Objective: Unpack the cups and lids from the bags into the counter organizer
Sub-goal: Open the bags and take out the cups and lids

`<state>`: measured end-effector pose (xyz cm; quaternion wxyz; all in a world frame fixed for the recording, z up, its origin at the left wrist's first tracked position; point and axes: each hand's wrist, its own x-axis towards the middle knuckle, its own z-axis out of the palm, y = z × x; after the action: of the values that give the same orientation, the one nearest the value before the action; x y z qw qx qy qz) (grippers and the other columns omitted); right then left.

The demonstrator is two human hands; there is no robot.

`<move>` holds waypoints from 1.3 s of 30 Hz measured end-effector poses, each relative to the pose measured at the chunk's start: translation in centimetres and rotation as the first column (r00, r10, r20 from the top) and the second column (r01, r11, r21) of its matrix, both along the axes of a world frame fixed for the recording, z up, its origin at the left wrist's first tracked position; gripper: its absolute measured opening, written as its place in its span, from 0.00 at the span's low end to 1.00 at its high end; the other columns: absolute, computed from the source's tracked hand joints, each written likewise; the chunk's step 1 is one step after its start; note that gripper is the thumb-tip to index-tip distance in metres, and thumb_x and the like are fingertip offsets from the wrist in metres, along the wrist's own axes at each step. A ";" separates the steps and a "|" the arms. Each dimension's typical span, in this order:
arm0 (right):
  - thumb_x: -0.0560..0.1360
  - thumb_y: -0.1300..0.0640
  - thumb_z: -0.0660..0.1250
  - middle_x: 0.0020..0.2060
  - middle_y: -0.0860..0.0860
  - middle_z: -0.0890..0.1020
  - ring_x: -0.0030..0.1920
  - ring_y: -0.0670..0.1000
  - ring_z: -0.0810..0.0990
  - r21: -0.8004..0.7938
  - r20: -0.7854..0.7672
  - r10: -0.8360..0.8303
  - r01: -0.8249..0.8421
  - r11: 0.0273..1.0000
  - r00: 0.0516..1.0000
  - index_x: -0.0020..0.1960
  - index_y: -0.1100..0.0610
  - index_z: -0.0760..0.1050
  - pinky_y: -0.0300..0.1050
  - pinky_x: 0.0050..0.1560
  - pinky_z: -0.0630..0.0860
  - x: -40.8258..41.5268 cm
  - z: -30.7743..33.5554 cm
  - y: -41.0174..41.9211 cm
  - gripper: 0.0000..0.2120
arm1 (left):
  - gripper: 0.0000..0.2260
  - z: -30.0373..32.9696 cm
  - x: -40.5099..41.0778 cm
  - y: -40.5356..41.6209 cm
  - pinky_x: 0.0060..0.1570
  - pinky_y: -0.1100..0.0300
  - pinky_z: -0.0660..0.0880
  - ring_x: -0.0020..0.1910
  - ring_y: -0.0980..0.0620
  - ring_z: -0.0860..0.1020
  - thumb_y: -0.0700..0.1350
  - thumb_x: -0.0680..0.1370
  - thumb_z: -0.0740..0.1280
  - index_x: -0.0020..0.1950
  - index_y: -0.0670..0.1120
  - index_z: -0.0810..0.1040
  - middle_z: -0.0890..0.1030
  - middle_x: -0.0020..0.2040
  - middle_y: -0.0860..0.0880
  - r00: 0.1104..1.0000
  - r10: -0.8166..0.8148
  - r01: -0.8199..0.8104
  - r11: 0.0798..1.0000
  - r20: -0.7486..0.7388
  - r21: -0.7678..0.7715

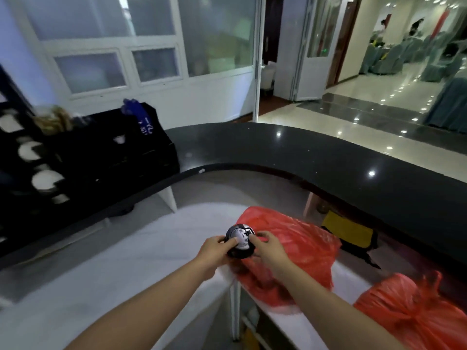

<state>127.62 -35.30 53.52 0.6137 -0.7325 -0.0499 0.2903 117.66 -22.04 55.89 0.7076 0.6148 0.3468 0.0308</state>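
Held between both hands above the near white worktop (pixel 106 269): a small stack of dark lids (pixel 240 242), silvery on top, likely steadied from both sides to keep it together for the carry. Left hand (pixel 214 247) pinching the lids' left edge, thumb on top; right hand (pixel 267 245) curled round the right edge. Just behind, touching the right hand, a red bag (pixel 290 248); a second red bag (pixel 414 311) near right, apparently tied. Far left on the dark worktop (pixel 278 147), the black organizer (pixel 96 157), white cups showing in its round slots. Blurred throughout; lid count, bag contents and free slots impossible to tell; organizer cut off at left.
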 end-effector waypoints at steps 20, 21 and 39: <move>0.77 0.54 0.69 0.53 0.58 0.79 0.43 0.57 0.78 -0.389 -0.194 0.548 -0.577 0.718 0.814 0.58 0.56 0.71 0.45 0.36 0.77 -27.1 -6.8 27.8 0.13 | 0.14 -7.7 -40.4 24.9 0.47 0.62 0.77 0.46 0.54 0.81 0.38 0.80 0.58 0.58 0.51 0.80 0.85 0.51 0.53 0.871 0.190 0.144 0.783 -0.452 0.606; 0.77 0.53 0.68 0.47 0.57 0.78 0.40 0.55 0.76 -0.451 -0.172 0.627 -0.626 0.636 0.760 0.52 0.55 0.71 0.45 0.36 0.72 -28.3 -7.3 28.5 0.09 | 0.12 -8.4 -41.9 25.2 0.52 0.61 0.77 0.51 0.53 0.81 0.41 0.81 0.59 0.58 0.50 0.81 0.84 0.54 0.52 0.860 0.161 0.194 0.774 -0.484 0.603; 0.74 0.68 0.55 0.50 0.51 0.80 0.44 0.50 0.78 -0.630 0.081 0.637 -0.455 0.629 0.767 0.45 0.52 0.80 0.36 0.40 0.74 -26.3 -7.0 25.8 0.18 | 0.24 -10.0 -36.0 24.7 0.69 0.65 0.61 0.67 0.51 0.64 0.30 0.72 0.57 0.56 0.51 0.82 0.69 0.66 0.52 0.864 -0.197 0.470 0.645 -0.463 0.602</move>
<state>101.33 -9.49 46.55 0.2280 -0.8657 -0.2731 0.3521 81.62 2.62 45.94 0.3402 0.8839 0.3092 -0.0858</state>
